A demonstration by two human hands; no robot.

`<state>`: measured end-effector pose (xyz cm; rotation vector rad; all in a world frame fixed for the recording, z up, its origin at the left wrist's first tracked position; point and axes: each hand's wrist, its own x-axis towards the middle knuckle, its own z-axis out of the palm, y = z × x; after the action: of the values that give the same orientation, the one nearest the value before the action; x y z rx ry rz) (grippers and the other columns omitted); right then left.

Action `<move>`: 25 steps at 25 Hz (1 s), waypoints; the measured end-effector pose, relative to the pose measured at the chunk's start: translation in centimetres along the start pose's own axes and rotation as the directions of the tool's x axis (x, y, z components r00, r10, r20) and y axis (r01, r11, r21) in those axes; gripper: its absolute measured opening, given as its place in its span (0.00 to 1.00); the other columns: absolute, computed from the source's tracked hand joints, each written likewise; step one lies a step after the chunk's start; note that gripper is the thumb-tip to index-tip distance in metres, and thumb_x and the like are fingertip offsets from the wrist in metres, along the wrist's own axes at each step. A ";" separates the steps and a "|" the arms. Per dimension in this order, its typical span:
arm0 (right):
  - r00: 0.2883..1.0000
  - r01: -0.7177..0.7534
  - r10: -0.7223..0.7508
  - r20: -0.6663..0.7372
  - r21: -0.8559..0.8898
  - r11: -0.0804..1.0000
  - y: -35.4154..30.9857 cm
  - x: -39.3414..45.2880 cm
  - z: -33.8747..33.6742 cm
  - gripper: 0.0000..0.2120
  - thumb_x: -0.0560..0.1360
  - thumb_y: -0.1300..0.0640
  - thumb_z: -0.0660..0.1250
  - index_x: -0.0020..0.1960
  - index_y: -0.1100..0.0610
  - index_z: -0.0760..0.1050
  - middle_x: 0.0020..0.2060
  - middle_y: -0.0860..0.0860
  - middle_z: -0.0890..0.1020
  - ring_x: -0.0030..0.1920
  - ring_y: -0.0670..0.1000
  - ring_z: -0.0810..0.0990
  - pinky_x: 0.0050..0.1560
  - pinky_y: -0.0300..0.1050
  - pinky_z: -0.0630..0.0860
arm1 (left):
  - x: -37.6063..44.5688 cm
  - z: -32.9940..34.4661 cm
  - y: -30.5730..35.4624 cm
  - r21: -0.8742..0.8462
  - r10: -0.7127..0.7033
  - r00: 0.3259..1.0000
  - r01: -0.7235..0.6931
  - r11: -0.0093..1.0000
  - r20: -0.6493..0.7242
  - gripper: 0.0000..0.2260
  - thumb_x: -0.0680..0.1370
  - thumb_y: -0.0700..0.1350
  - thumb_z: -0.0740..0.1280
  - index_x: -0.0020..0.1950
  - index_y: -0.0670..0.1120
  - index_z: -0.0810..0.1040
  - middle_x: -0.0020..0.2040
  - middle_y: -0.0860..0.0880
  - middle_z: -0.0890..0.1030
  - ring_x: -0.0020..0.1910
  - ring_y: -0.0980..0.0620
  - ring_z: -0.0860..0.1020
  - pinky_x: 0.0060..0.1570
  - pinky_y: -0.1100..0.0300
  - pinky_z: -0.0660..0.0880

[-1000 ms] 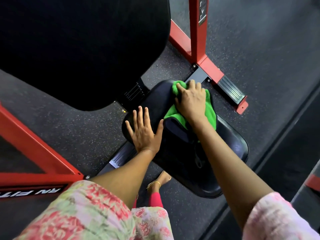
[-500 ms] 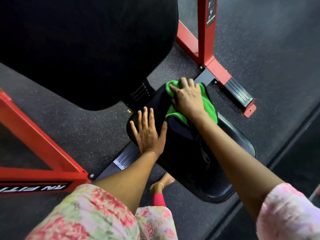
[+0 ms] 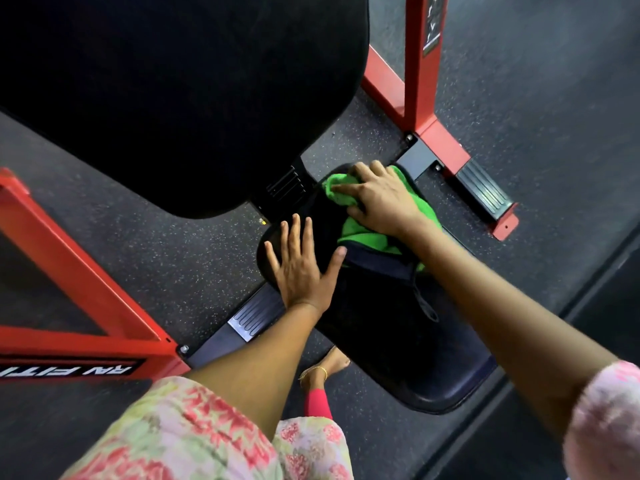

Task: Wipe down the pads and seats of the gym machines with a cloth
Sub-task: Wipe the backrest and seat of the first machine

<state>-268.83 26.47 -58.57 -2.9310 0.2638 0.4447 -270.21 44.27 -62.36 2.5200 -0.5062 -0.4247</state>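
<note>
Right hand (image 3: 381,199) lies on a green cloth (image 3: 363,233) at the far end of the black seat pad (image 3: 408,344), just right of frame centre. Its fingers are curled over a bunched fold of the cloth, gripping it and pressing it down onto the pad. The cloth spreads out from under the palm toward the wrist, and a green edge shows on the right of the hand too.

Left hand (image 3: 301,268) is flat on the left edge of the same seat pad, fingers straight and spread, thumb stretched out toward the cloth, holding nothing. The thumb tip is just beside the cloth's near edge; cannot tell if they touch.

The seat pad runs diagonally from centre to lower right, with a small dark strap or tab (image 3: 426,306) lying on it below the right forearm. A large black back pad (image 3: 173,91) fills the upper left and overhangs the floor. Red machine frame (image 3: 420,64) stands at upper right, with a ribbed black foot plate (image 3: 483,190) at its base; another red frame section (image 3: 69,271) with white lettering is at the left edge. Speckled dark rubber floor (image 3: 554,98) all round. Floral sleeves (image 3: 194,431) at the bottom, and a bare foot with an anklet (image 3: 323,370) under the seat edge.
</note>
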 end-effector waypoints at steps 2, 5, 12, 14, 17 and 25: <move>0.997 -0.070 0.071 -0.026 0.037 0.997 2.4 -0.5 -0.4 0.20 0.72 0.52 0.66 0.64 0.49 0.75 0.56 0.57 0.74 0.56 0.61 0.70 0.52 0.53 0.66 | -0.1 -0.1 0.2 -0.013 0.000 1.000 0.000 1.000 0.007 0.44 0.72 0.72 0.36 0.74 0.45 0.63 0.76 0.46 0.60 0.76 0.48 0.54 0.71 0.52 0.36; 0.967 -0.249 0.248 -0.058 -0.010 0.969 1.4 2.3 0.0 0.18 0.74 0.50 0.63 0.63 0.49 0.75 0.57 0.56 0.73 0.58 0.61 0.68 0.53 0.53 0.65 | -0.1 -0.3 0.3 -0.023 -0.007 1.000 0.007 1.000 0.006 0.44 0.71 0.73 0.35 0.74 0.45 0.64 0.76 0.47 0.61 0.76 0.49 0.54 0.71 0.52 0.37; 0.983 0.179 -0.180 -0.046 -0.015 0.984 2.3 1.3 -0.2 0.21 0.70 0.48 0.60 0.60 0.50 0.79 0.52 0.58 0.77 0.50 0.62 0.74 0.48 0.52 0.70 | 0.0 0.3 -0.1 -0.118 -0.018 0.999 0.013 0.993 -0.046 0.44 0.71 0.74 0.39 0.72 0.44 0.64 0.74 0.47 0.63 0.75 0.49 0.57 0.72 0.50 0.40; 0.999 -0.027 0.026 -0.019 -0.044 0.999 1.7 2.8 -0.1 0.20 0.73 0.50 0.63 0.65 0.48 0.74 0.58 0.56 0.74 0.57 0.61 0.70 0.53 0.53 0.65 | -0.1 0.4 -0.1 -0.145 -0.034 0.996 0.022 0.989 -0.077 0.42 0.72 0.73 0.39 0.72 0.44 0.65 0.75 0.46 0.62 0.75 0.48 0.58 0.72 0.49 0.43; 0.992 0.126 -0.125 0.010 -0.078 0.989 -2.7 3.5 0.6 0.20 0.74 0.52 0.62 0.65 0.48 0.74 0.59 0.54 0.73 0.58 0.60 0.69 0.53 0.54 0.65 | -0.2 0.7 -0.2 -0.190 -0.091 0.985 0.062 0.980 -0.148 0.38 0.75 0.69 0.40 0.72 0.45 0.65 0.76 0.45 0.58 0.74 0.48 0.59 0.72 0.45 0.44; 0.998 0.068 -0.067 0.017 -0.062 0.996 -0.9 2.3 -0.2 0.20 0.74 0.50 0.62 0.67 0.46 0.72 0.61 0.54 0.73 0.59 0.60 0.69 0.55 0.51 0.65 | -0.6 0.6 -0.1 -0.312 -0.332 0.919 0.258 0.914 -0.213 0.33 0.76 0.63 0.43 0.74 0.45 0.60 0.77 0.46 0.52 0.75 0.48 0.58 0.70 0.40 0.36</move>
<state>-266.44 26.95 -58.99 -2.9853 0.1516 0.4726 -270.99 44.32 -62.78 2.3300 0.0435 -0.2442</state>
